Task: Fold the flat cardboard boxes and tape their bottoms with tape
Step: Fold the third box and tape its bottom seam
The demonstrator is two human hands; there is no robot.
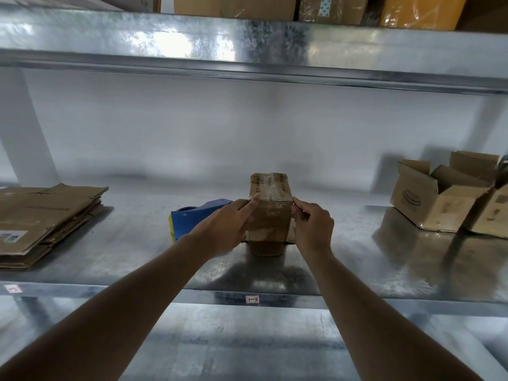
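Cardboard, folded into a small box (270, 204), stands near the front middle of a metal shelf (330, 259), its taped bottom facing up and a strip of tape running along the centre seam. Left hand (222, 229): fingers laid almost straight against the box's left side, fingertips at the top edge, an open grip. Right hand (312, 229): fingers curled at the box's right top corner, pinching its edge. Just left of the box, touching the left hand's outline, lies a blue tape dispenser (189, 220). Bare shelf surface extends on both sides of the box. At the left edge rests a stack of flat boxes (46, 221); at the right edge stand open boxes (439, 204), flaps up, whose contents cannot be seen. More boxes (236, 6) sit on the upper shelf (247, 45).
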